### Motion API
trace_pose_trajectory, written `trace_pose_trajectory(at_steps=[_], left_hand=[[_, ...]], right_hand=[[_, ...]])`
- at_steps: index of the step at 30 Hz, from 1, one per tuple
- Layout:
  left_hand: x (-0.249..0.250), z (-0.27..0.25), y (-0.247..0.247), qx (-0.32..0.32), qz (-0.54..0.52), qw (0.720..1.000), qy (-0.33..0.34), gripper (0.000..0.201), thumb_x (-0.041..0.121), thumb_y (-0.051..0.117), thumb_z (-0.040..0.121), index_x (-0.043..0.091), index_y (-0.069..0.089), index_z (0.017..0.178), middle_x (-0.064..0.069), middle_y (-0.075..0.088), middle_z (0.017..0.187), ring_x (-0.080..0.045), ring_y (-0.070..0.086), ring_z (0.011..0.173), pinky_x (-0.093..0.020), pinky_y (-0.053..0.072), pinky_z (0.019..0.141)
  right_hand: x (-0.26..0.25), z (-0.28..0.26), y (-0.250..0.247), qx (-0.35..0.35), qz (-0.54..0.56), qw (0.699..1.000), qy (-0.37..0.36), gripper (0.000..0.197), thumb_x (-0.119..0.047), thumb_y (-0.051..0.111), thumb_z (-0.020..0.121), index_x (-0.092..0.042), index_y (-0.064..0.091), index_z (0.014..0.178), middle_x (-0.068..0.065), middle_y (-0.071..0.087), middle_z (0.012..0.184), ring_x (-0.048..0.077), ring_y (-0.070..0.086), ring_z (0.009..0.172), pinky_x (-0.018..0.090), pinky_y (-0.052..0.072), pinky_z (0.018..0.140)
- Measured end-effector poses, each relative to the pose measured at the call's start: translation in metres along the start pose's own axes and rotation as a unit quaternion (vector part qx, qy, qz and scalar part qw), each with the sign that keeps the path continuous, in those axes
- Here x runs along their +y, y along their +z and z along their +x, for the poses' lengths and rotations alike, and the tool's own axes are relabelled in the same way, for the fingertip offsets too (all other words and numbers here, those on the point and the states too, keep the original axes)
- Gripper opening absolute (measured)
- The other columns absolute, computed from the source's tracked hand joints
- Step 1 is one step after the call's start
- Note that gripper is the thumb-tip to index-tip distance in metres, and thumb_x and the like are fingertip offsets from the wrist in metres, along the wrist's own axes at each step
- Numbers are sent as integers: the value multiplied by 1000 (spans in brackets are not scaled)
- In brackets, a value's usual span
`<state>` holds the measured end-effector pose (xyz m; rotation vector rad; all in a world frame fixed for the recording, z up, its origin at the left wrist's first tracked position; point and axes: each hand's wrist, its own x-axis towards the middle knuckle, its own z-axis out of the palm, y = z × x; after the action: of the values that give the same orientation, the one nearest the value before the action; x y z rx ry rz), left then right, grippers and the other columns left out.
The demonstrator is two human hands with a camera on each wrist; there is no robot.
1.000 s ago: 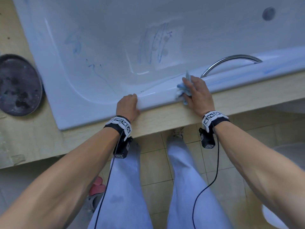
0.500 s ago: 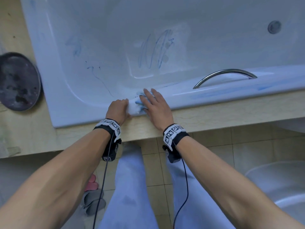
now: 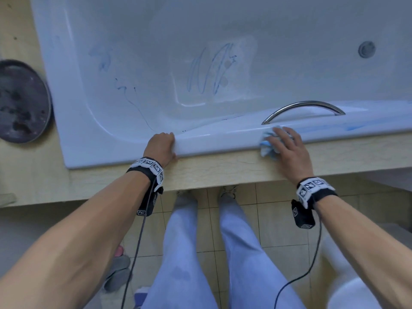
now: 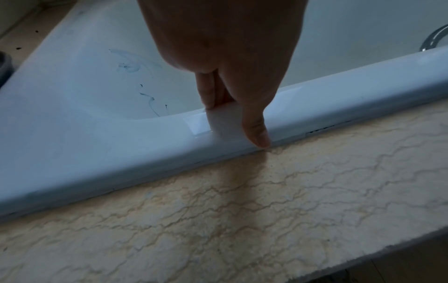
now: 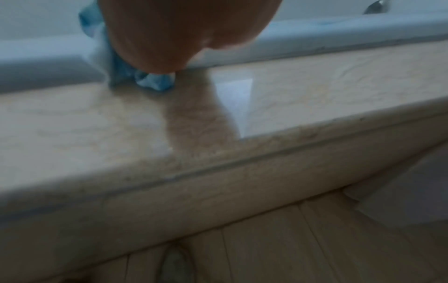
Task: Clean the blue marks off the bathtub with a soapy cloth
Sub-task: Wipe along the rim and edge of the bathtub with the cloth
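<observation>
The stone ledge (image 3: pixel 223 172) is closest, and the bathtub (image 3: pixel 245 25) sits in it. The left hand (image 3: pixel 161 146) holds the tub's rim (image 3: pixel 211 141), with the thumb on the outer edge and the fingers bent over the top, so it grips nothing loose. Farther right, the right hand (image 3: pixel 289 150) lies flat with its fingers spread, pressing the blue and white cloth (image 3: pixel 267 147) on the rim, just below the metal handle (image 3: pixel 303 109). The rim between the hands looks clean. Blue smears (image 3: pixel 347 127) are left on the rim to the right. Deeper in the tub, blue scribbles (image 3: pixel 209 70) and thin blue lines (image 3: pixel 124 90) are left too, so I think most cleaning is not done.
</observation>
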<state>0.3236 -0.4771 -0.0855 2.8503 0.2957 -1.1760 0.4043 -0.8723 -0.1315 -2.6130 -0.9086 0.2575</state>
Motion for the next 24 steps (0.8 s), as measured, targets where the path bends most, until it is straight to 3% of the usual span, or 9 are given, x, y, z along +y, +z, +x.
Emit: trace_pose_trajectory(at_steps=[4,8,12,15,18,21,24], left_hand=[[0,-3,2,6,-2,1000,6,36,22,80,76,7,54,95,-12,64,87,-30,61,78,-33,42,63],[-3,-2,4,7,-9,1000,16,38,24,80,76,7,54,98,-12,64,89,-31,62,80,-34,44,66],[-6,1,5,-1,-11,1000,21,39,24,81,74,6,55,98,-13,65,92,-32,63,83,-37,49,71],[-7,2,5,-8,-25,999,26,45,28,84,72,7,55,98,-12,65,93,-31,63,84,-37,48,70],[-9,3,5,-12,-29,999,28,44,27,83,72,7,54,100,-11,65,96,-32,64,85,-37,47,69],[-11,4,6,-13,-35,999,35,42,23,80,75,6,54,104,-11,64,99,-31,64,87,-35,45,70],[-13,3,7,-13,-48,998,35,42,19,76,78,5,53,110,-11,62,104,-31,63,91,-35,45,72]], right_hand=[[-29,28,-13,24,77,995,55,51,-6,74,79,-14,63,128,6,54,141,36,46,127,43,47,99],[-54,114,-28,16,91,995,40,45,-9,60,81,-12,62,126,9,57,132,33,47,123,36,38,105],[-35,215,-42,-151,34,982,112,45,-23,61,69,-8,65,111,19,66,113,42,61,104,41,48,90],[-4,233,-42,-312,-79,925,200,35,-16,75,78,-7,61,108,18,65,126,38,62,109,45,49,98],[5,220,-20,-414,-109,875,226,33,-17,66,90,-2,61,119,22,61,129,38,60,110,47,50,99],[-23,215,-2,-391,-111,892,196,32,-13,65,85,-8,63,117,17,65,116,35,61,99,40,50,87],[-67,216,13,-358,-50,922,137,34,-14,66,83,-13,60,117,14,65,122,36,60,111,36,45,88]])
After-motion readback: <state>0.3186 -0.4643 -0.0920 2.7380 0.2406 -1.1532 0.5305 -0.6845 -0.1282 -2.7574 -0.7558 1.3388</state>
